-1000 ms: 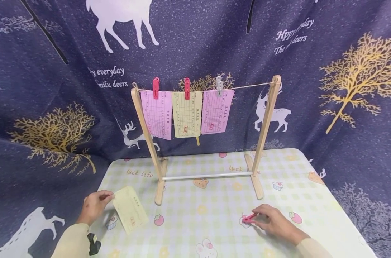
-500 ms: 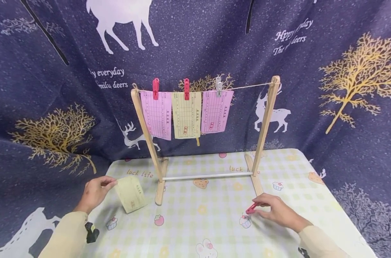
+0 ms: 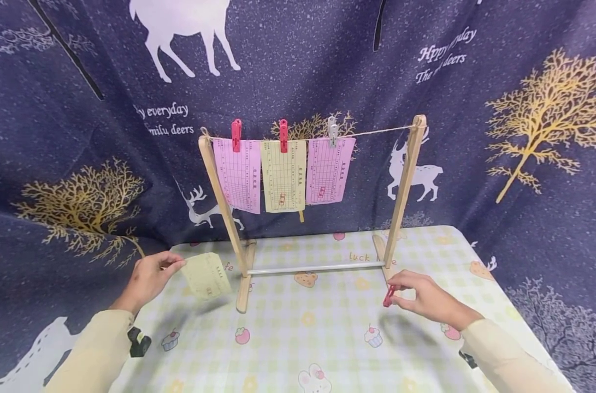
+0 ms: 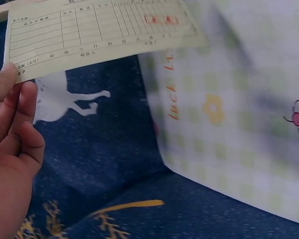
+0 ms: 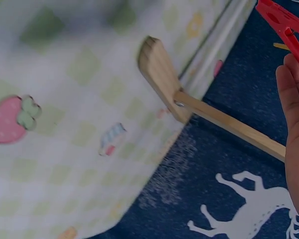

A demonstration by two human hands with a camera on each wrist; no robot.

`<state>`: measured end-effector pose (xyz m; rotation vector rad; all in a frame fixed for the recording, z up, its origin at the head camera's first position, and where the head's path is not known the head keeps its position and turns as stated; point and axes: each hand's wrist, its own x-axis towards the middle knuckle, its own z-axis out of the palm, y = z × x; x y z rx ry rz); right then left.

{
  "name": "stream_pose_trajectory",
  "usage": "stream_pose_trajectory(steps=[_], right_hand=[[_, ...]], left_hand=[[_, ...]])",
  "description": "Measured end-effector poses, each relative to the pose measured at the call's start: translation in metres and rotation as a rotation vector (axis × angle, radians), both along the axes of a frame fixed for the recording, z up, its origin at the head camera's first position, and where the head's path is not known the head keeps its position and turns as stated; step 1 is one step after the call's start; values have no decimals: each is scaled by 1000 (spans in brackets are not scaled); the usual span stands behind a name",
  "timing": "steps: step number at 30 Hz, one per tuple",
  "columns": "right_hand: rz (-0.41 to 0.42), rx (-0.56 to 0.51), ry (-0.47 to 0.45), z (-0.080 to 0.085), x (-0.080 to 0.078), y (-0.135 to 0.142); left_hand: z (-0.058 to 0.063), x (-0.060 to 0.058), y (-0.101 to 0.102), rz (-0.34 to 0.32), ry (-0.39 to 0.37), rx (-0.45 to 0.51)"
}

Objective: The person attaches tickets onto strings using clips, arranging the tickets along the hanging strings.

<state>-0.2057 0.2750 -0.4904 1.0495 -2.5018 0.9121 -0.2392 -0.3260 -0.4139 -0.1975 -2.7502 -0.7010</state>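
In the head view my left hand (image 3: 150,277) pinches a yellow printed slip (image 3: 206,275) by its corner, above the table's left side. The left wrist view shows the slip (image 4: 99,35) stretched out from thumb and fingers, a red stamp on it. On the right, my right hand (image 3: 425,297) pinches a red clothespin (image 3: 389,296) near the rack's right foot. That clothespin (image 5: 284,22) appears at the upper right of the right wrist view. Behind, a string (image 3: 381,132) carries two pink slips (image 3: 239,180) and a yellow slip (image 3: 284,180), each under a clothespin.
The wooden rack has a left post (image 3: 224,202), a right post (image 3: 404,191) and a low metal bar (image 3: 317,268) between them. A checked cloth (image 3: 298,338) covers the table. A dark blue curtain with deer (image 3: 298,65) hangs behind.
Both hands have risen and moved forward over the table. The slip in my left hand has lifted and swung up, and the red clothespin has come up with my right hand.
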Motion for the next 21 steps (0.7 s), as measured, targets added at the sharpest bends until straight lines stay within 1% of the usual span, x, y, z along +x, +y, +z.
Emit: stream_pose_trajectory(steps=[2, 6, 11, 15, 18, 21], right_hand=[[-3, 3, 7, 7, -2, 0], [-4, 15, 26, 18, -7, 1], [-5, 27, 61, 32, -15, 2], [-20, 36, 71, 46, -19, 3], [-25, 42, 84, 59, -22, 4], [-37, 48, 117, 72, -24, 4]], left_hand=[[5, 0, 3, -8, 2, 2], [12, -2, 10, -43, 12, 9], [20, -6, 21, -93, 56, 8], [25, -8, 31, -122, 79, 31], [29, -11, 38, -145, 81, 49], [34, -14, 48, -171, 67, 62]])
